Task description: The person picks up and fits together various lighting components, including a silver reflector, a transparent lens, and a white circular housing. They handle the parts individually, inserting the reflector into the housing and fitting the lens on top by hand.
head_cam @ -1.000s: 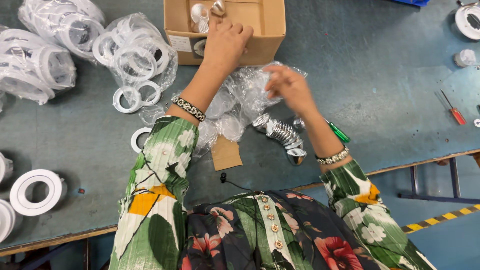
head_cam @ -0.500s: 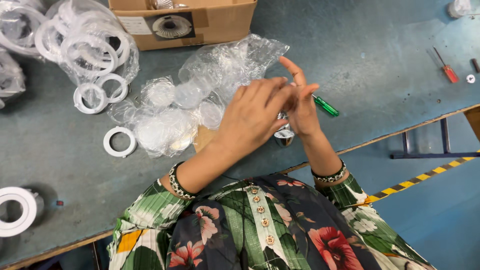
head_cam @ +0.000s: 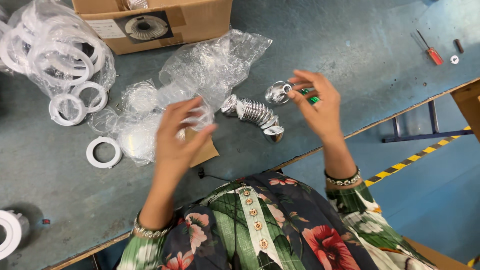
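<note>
The desk (head_cam: 310, 40), a scuffed blue-grey surface, is carrying all the items, and its near edge is running diagonally past the person's flowered sleeves. At the far edge a cardboard box (head_cam: 200, 22) is standing open. At far left, a clear bag of white plastic rings (head_cam: 55, 55) is lying heaped, with a loose white ring (head_cam: 103, 152) lying nearer, to the left of the left hand. Crumpled clear plastic wrapping (head_cam: 210, 65) is spreading across the middle of the desk, from the box towards the left hand.

A nested row of shiny metal reflector cups (head_cam: 256, 114) is lying on its side at the centre, between the two hands and touching neither. A red-handled screwdriver (head_cam: 431, 52) is lying well apart at far right.

The left hand (head_cam: 177, 137) is hovering with fingers spread wide over the wrapping and a scrap of brown card; whether it is touching the film cannot be told. The right hand (head_cam: 317, 107) is pinching a single reflector cup (head_cam: 277, 92) between thumb and fingertips, raised above the desk just right of the nested row. A green object (head_cam: 313, 98) is showing behind that hand, mostly hidden.

Judgement: the cup is appearing light, thin-walled and rigid, with a polished finish likely to be slippery and to mark or dent easily. Holding by the rim or the narrow neck, as the right hand is doing, seems soundest; squeezing the flared wall seems inadvisable.
</note>
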